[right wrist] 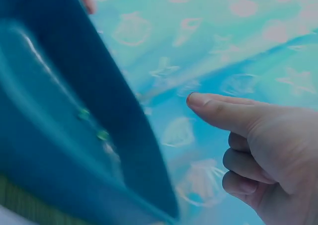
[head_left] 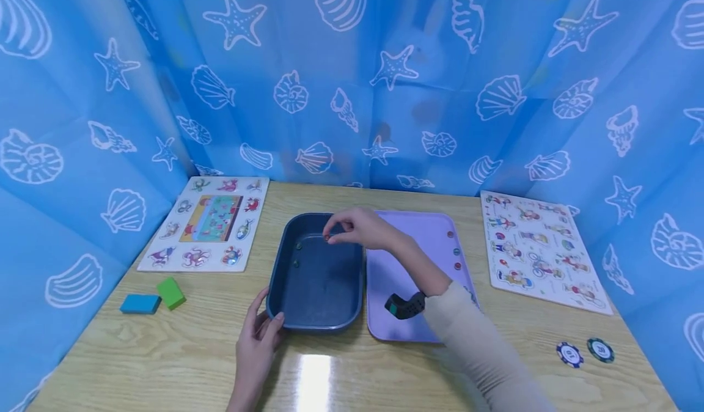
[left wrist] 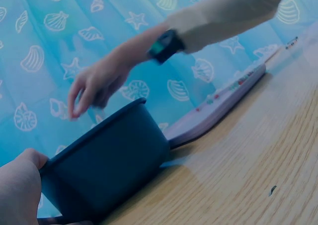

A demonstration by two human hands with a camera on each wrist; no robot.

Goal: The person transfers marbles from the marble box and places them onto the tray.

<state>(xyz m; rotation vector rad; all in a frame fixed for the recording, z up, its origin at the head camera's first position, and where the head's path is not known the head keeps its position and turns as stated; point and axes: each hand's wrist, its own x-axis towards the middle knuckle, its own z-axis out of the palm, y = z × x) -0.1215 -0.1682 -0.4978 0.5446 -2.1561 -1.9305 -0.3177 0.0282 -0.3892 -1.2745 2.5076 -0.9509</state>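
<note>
My right hand [head_left: 363, 227] is over the far part of a dark blue bin [head_left: 321, 327], pinching a small red bead-like piece [head_left: 327, 238] between thumb and fingertips. In the right wrist view the thumb and fingers hide nearly all of that piece. At the bin's near left corner, my left hand [head_left: 260, 332] grips the rim, thumb on top. Two small green bead-like pieces [head_left: 297, 255] lie on the bin floor towards the left. Right beside the bin is a purple tray [head_left: 407, 222], with small red and green pieces [head_left: 456, 252] along its right side; my right forearm covers part of it.
Left of the bin lie a sea-animal puzzle board [head_left: 250, 219], a blue block [head_left: 140, 304] and a green block [head_left: 171, 293]. A second picture board [head_left: 539, 247] and two poker chips [head_left: 569, 354] are at the right. A blue shell-patterned curtain [head_left: 330, 137] hangs behind the table.
</note>
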